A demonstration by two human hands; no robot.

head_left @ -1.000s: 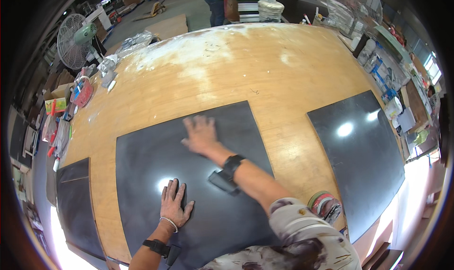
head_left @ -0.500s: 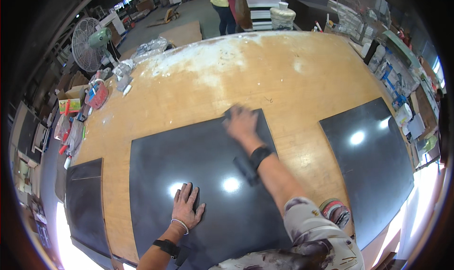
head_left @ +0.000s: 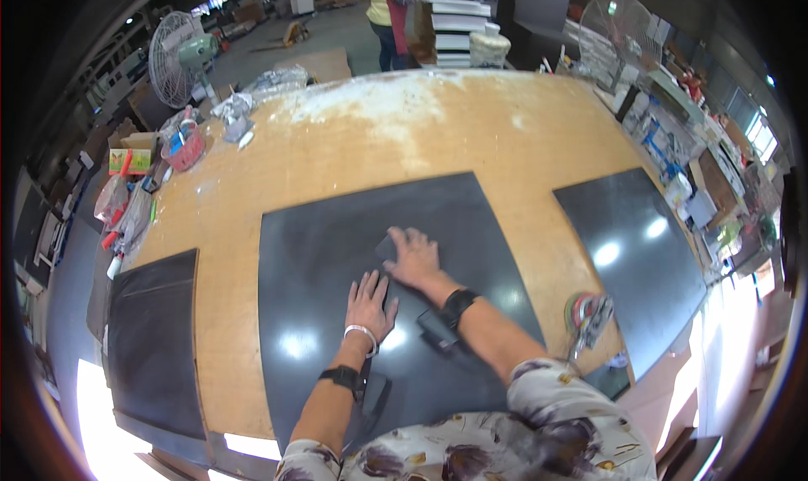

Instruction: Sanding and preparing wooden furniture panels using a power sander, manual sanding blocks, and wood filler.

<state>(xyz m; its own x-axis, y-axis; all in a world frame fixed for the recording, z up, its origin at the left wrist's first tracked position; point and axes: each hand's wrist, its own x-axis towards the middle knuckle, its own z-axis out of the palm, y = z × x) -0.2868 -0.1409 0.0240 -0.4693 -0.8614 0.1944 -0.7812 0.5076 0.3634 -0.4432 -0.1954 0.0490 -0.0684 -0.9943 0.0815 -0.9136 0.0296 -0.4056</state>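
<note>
Dark panel (head_left: 484,258), flat on table (head_left: 353,144); left hand (head_left: 369,306) upon it, slightly spread; right hand (head_left: 414,260), spread, touching small dark pad (head_left: 385,249).

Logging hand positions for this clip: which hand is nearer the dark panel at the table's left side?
Left. The left hand lies on the middle panel, to the right of the left-side dark panel; the right hand is farther right and slightly farther forward.

The short-sleeved shirt (head_left: 449,457) is pale with dark purple blotches, a black strap (head_left: 459,306) circles each wrist, and a white bracelet (head_left: 363,329) the left.
</note>
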